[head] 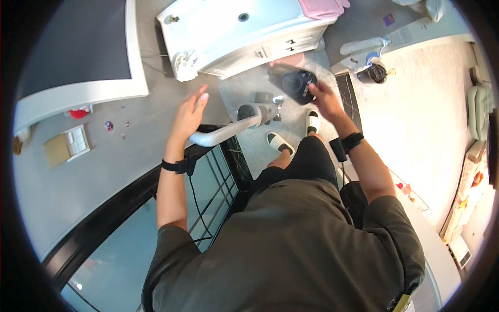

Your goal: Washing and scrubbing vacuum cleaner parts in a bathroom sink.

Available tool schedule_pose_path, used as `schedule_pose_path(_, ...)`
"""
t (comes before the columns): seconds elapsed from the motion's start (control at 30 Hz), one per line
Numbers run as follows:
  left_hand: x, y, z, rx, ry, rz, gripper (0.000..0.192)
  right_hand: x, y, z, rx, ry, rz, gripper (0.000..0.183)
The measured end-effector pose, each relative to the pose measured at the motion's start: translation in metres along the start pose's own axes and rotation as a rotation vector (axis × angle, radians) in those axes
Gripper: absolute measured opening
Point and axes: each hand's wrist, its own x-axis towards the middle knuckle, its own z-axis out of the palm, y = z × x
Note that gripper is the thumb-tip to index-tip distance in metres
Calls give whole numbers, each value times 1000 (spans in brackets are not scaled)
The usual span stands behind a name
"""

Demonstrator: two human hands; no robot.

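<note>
My right hand (326,102) grips the end of a dark, partly see-through container (293,82), which looks like a tank from a floor cleaner; motion blurs its far end. My left hand (190,113) is raised with nothing in it, palm turned inward and fingers stretched out. Just beside and below it is the bent grey handle (224,132) of an upright appliance, apparently a floor cleaner, whose body (267,112) stands on the floor between the two hands. Both wrists wear black straps with small boxes and cables.
Ahead is a white washbasin cabinet (234,50) with a crumpled white cloth (185,64) on its corner and a pink item (321,7) on top. A black-framed glass door (222,171) lies at left. A lined bin (372,74) stands at right, past a dark threshold (349,97).
</note>
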Motion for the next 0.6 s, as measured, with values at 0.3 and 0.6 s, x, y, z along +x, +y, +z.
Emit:
schedule_pose_path(0.3, -41, -14, 6, -94, 80, -36, 59, 66, 280, -93, -84, 216, 330, 26)
schedule_pose_path(0.6, -31, 10, 38, -151, 7, -168, 87, 120, 428, -120, 61, 185, 295, 26)
